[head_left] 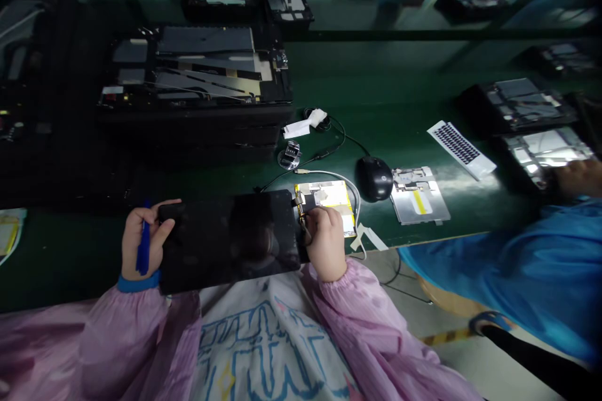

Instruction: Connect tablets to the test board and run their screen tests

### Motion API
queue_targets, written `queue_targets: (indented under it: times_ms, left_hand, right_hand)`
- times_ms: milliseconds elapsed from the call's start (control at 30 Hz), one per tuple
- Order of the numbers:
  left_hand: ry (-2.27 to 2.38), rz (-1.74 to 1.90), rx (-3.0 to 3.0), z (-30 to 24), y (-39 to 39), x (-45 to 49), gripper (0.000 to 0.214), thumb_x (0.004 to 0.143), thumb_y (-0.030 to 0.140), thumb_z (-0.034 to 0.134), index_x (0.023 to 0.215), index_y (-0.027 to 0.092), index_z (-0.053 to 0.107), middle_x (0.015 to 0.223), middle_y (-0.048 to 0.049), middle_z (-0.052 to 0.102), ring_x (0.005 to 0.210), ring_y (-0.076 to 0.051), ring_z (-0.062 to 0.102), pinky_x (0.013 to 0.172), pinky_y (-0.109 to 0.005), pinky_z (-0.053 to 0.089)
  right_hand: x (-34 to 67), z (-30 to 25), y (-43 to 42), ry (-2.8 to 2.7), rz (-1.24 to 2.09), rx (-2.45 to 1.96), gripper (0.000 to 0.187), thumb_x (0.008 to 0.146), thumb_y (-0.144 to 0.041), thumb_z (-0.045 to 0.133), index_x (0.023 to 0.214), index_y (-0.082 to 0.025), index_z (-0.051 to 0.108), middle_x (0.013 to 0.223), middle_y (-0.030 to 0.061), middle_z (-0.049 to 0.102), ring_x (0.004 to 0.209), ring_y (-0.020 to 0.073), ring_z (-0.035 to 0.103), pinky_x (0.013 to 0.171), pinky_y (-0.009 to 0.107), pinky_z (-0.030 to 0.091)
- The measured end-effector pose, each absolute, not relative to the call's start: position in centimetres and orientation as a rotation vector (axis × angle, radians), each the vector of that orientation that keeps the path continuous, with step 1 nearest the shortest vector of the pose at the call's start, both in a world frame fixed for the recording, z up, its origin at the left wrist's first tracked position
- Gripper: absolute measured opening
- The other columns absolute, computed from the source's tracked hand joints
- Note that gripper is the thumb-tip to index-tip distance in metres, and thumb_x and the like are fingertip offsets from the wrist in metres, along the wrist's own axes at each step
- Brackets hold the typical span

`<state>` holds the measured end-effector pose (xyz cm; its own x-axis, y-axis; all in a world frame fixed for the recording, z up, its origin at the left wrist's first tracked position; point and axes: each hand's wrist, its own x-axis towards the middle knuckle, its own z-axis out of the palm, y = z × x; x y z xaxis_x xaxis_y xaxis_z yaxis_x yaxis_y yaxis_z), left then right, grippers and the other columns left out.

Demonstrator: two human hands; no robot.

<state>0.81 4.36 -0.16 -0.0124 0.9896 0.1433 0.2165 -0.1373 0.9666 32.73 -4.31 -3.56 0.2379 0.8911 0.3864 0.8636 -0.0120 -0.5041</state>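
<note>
The left hand [135,233] closes its grip on the left edge of a black panel [230,238], thumb on the glass and fingers curled under. A blue tool [143,250] is tucked upright between the fingers of that same hand, and a blue band [138,282] sits at the wrist. The right hand [327,243] is at the panel's right edge with its fingers bunched together over a dark flex [301,202]. Its fingertips are turned away, so I cannot tell whether the grip pinches the flex or only presses on it.

The panel lies flat, face up, at the near edge of the green worktop [70,250], half over the person's lap, between the two pink sleeves. The flex leads from its right edge to a board [329,193] with a yellow label, which lies touching the panel and partly under the right hand. A white cable [353,191] loops round the board.

Just right of the board is a black mouse [374,178], then a metal plate [418,195] with a yellow strip. Behind the panel stands a stack of black trays [197,75] with parts on top. At the right edge a co-worker in a blue sleeve [517,263] has a hand [580,177] at another tray.
</note>
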Motion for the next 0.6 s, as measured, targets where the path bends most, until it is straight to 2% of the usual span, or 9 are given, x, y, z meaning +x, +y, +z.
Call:
queue_targets:
  times_ms: [133,367,600]
  left_hand:
    - [1.285,1.258,1.428,-0.09,4.36,0.97,0.042,0.074,0.036,0.076,0.08,0.022,0.037,0.104,-0.0105,0.07,0.105,-0.026,0.065,0.099,-0.049,0.044]
    - [1.323,1.221,1.458,-0.17,4.37,0.89,0.042,0.076,0.036,0.074,0.08,0.022,0.035,0.107,-0.0127,0.069,0.108,-0.027,0.063,0.104,-0.054,0.038]
    - [1.329,1.215,1.461,0.01,4.26,0.87,0.041,0.077,0.036,0.073,0.08,0.022,0.035,0.107,-0.013,0.068,0.107,-0.026,0.063,0.101,-0.05,0.041]
  right_hand:
    - [33.13,-3.9,-4.29,-1.559,0.093,-1.849,0.01,0.09,-0.014,0.043,0.091,-0.018,0.052,0.087,0.0086,0.052,0.084,0.0241,0.046,0.073,0.039,0.042]
    - [33.33,-3.61,-3.97,-1.535,0.19,-1.932,0.013,0.088,-0.013,0.043,0.087,-0.017,0.056,0.091,0.0103,0.05,0.085,0.0247,0.045,0.075,0.041,0.042]
    - [33.1,-3.35,-3.84,-1.58,0.132,-1.943,0.014,0.086,-0.009,0.041,0.087,-0.017,0.053,0.089,0.0105,0.049,0.084,0.0254,0.043,0.073,0.041,0.041]
